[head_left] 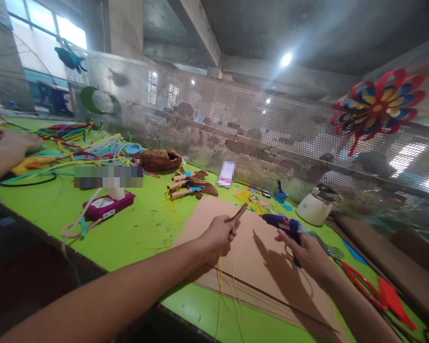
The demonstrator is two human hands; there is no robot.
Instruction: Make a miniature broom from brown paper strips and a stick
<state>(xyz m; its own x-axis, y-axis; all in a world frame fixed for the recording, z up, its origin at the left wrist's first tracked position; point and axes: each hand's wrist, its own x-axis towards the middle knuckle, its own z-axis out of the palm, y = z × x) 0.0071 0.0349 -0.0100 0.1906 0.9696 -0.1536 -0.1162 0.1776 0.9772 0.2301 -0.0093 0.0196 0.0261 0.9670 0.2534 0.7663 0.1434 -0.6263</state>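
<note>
Brown strip (240, 212) between left fingers (232, 232)

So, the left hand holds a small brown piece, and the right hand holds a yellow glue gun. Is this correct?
Not quite: the glue gun is dark blue, not yellow, as the head view shows. The rest is right: the right hand holds it, and the left hand holds the small brown piece.
</note>
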